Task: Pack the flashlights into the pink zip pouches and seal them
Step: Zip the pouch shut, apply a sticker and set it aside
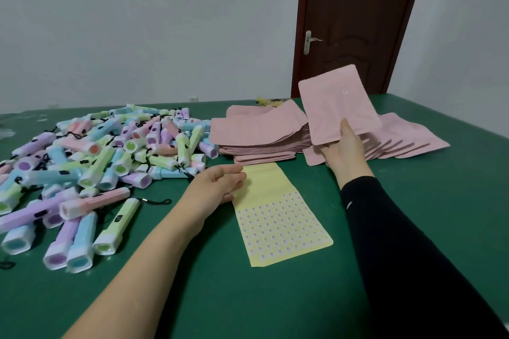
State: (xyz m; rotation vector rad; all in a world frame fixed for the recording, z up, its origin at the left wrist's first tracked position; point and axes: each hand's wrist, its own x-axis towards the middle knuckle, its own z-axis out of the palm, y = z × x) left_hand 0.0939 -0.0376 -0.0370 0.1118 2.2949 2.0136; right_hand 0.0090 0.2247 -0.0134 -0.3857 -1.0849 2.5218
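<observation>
Early stage, by the look of it: flashlights (96, 162) heaped loose at left, none visibly packed; right hand (344, 151) grips one pouch (338, 104) above the far stack (256, 132); left hand (217, 187) relaxed, empty, touching the sticker sheet (275, 214).

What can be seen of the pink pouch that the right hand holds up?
The pink pouch is a flat, matte rectangle with rounded corners and a small white dot near its top. It looks empty. It is held above the table and tilted; the right hand grips its lower edge, thumb on the front.
</observation>
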